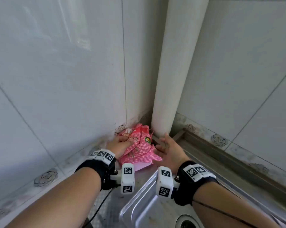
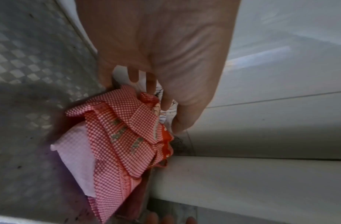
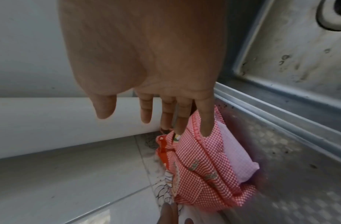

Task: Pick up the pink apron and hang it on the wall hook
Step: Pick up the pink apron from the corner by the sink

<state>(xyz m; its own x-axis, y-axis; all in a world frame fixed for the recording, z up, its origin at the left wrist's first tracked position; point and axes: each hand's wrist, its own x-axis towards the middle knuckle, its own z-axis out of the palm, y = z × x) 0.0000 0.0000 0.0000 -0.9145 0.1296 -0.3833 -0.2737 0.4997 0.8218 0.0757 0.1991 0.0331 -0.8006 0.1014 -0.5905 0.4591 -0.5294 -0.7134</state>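
The pink checked apron (image 1: 139, 150) lies crumpled in the corner of the steel counter, against the tiled wall and the foot of a white pipe. My left hand (image 1: 122, 143) rests on its left top; in the left wrist view the fingers (image 2: 166, 100) reach down onto the apron (image 2: 123, 136) while the thumb stays apart by the wall, with no fabric pinched. My right hand (image 1: 165, 145) is at the apron's right side with fingers straight. In the right wrist view its little finger (image 3: 206, 127) touches the edge of the apron (image 3: 204, 166). No wall hook is in view.
A thick white pipe (image 1: 176, 71) runs up the corner just behind the apron. A steel sink basin (image 1: 155, 208) with a drain (image 1: 186, 222) lies below my wrists. Grey tiled walls close in on the left and right, with a raised ledge (image 1: 221, 148) along the right wall.
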